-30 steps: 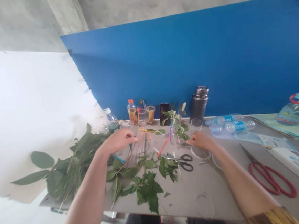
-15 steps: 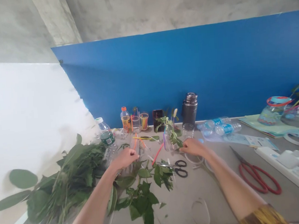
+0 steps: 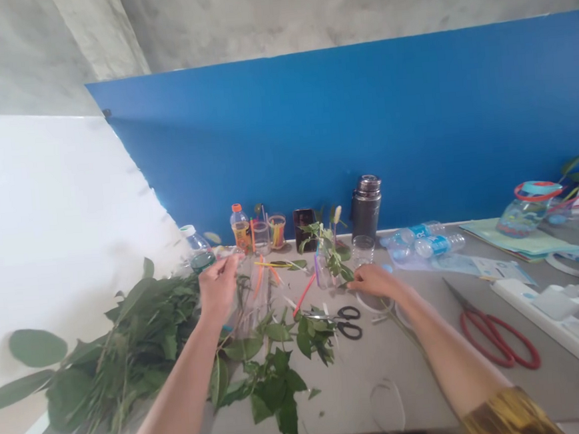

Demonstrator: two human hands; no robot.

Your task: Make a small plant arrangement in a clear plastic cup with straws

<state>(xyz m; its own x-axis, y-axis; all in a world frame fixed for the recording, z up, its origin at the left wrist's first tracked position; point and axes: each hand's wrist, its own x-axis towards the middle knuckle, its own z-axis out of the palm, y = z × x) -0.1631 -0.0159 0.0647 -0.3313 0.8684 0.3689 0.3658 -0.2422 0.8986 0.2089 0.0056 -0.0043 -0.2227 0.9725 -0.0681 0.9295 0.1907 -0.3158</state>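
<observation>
Left hand (image 3: 218, 289) raised since earlier, fingertips pinched together; right hand (image 3: 373, 282) beside leafy sprig (image 3: 332, 260), grip unclear

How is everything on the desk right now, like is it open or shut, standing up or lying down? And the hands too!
Left hand: fingers bent together, grip unclear
Right hand: fingers curled beside leaves, grip unclear
Leafy sprig: standing, bending over
Thermos: upright, lid on
Orange-capped bottle: upright, capped
Phone: propped upright
Blue-labelled bottle: lying down
Red-handled scissors: lying flat, blades together
Power strip: plugs in
</observation>
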